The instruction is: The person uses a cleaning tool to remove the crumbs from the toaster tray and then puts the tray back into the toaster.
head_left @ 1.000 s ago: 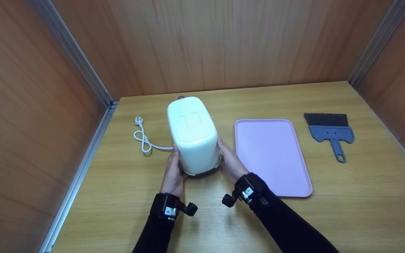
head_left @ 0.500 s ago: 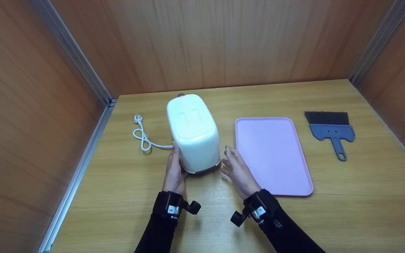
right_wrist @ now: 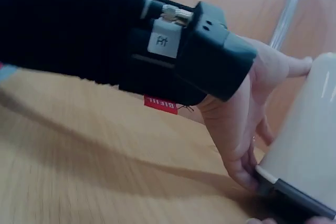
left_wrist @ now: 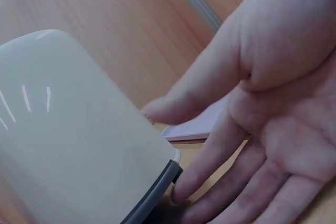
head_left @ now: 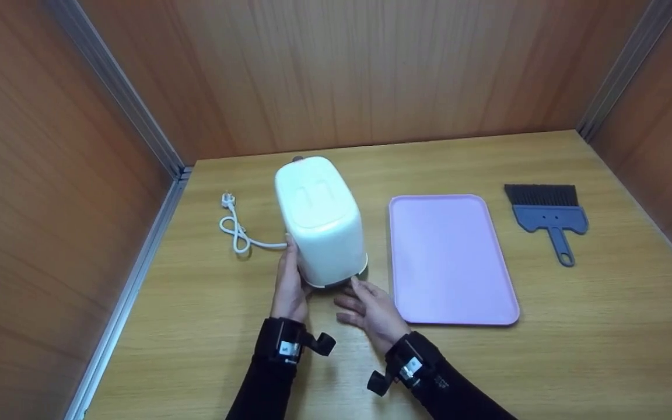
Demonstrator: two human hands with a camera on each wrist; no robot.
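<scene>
A white toaster (head_left: 327, 233) with a dark base stands left of the middle of the table. My left hand (head_left: 289, 289) grips its near left corner, thumb on the side wall and fingers at the lower edge, also seen on the left hand (right_wrist: 241, 114) in the right wrist view. My right hand (head_left: 374, 312) lies at the near right corner, palm toward the toaster. In the left wrist view, the right hand (left_wrist: 273, 108) has fairly straight fingers close to the dark base edge (left_wrist: 157, 187); whether they touch it is hard to tell. The underside is hidden.
A white power cord with plug (head_left: 237, 224) lies left of the toaster. To the right rests a purple tray (head_left: 450, 259), and beyond it a blue brush with dark bristles (head_left: 550, 219). Wood panels enclose the table at the back and sides.
My right hand let go of the toaster's right side, drew back, then came in lower at the near right corner. The left hand has kept its hold; the toaster is nearly unmoved.
</scene>
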